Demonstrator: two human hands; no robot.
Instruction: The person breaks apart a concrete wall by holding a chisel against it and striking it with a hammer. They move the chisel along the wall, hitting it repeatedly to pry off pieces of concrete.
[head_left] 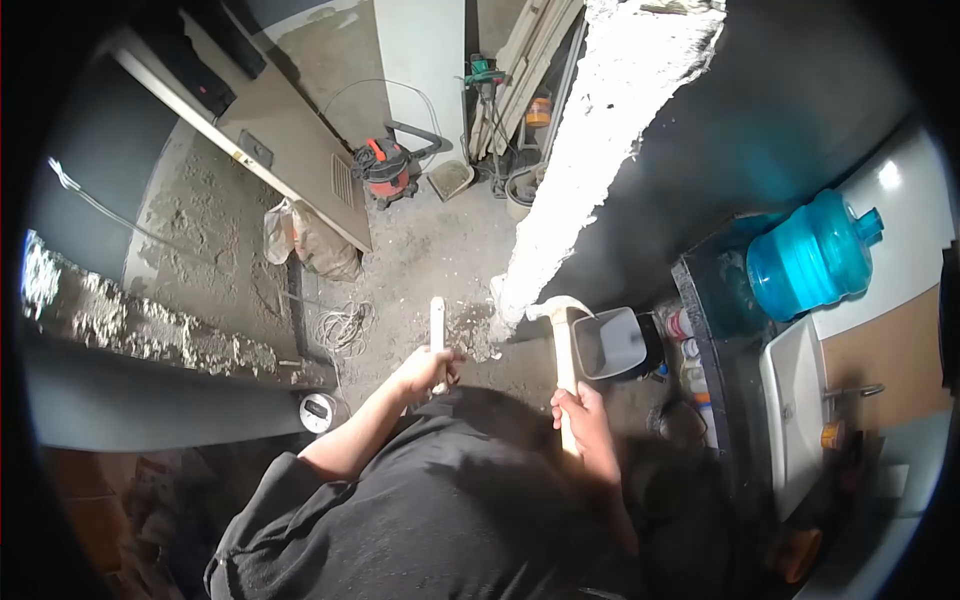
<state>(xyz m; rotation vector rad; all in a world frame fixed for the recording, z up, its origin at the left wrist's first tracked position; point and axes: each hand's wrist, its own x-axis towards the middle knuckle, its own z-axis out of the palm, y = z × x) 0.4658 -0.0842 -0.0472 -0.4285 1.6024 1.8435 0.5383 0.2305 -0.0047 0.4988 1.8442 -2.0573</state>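
My right hand (584,420) is wrapped round the pale handle of a claw hammer (565,350), whose curved head is raised beside the foot of a rough white wall edge (575,170). To the left, my left hand (432,373) grips a light-coloured bar-like tool (437,325) that stands up from the fist; its lower part is hidden by the fingers. Broken rubble (475,335) lies on the floor between the two hands, near the base of the wall edge.
A red and black vacuum (385,175), a dustpan (450,180) and a sack (325,245) are ahead. Coiled cable (342,328) lies left. At right are a bin (610,343), a blue water bottle (812,255) and a white sink (790,410).
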